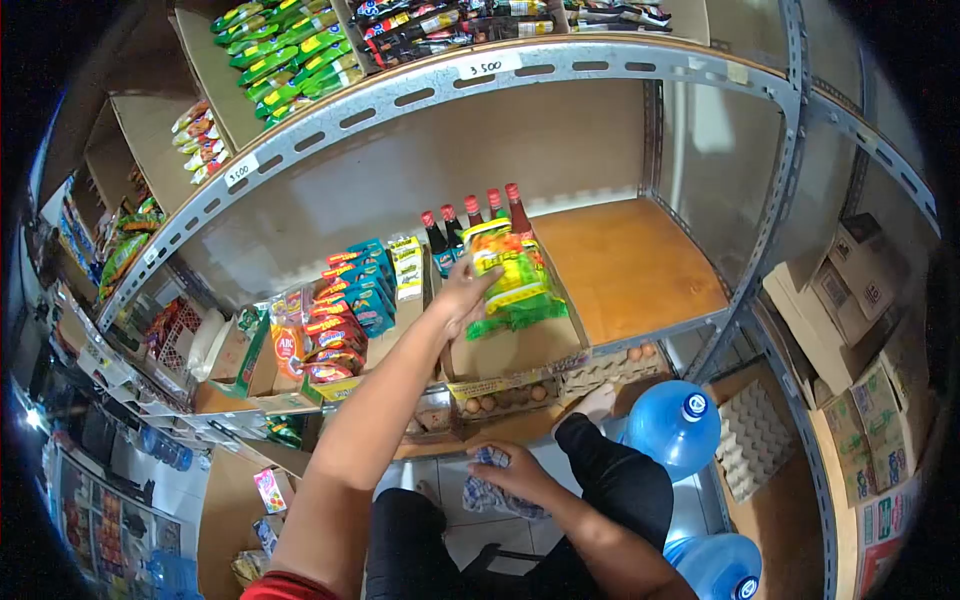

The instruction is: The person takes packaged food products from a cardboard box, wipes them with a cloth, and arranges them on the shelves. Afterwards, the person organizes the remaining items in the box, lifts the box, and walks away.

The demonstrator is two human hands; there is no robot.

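Note:
My left hand (466,294) is closed on the edge of a green and yellow packet (512,278) with a red picture near its top. It holds the packet over an open cardboard box (510,355) on the shelf, where more green packaging shows beneath it. Several sauce bottles (473,212) with red caps stand just behind. Lower down, near my knees, my right hand (522,474) grips a crumpled blue and white patterned cloth (500,497).
Red and blue sachets (345,310) fill boxes on the left. Under the shelf sit egg trays (610,370). Blue water jugs (672,430) stand at my right, beside a metal shelf post (790,130). The upper shelf edge (420,95) curves overhead.

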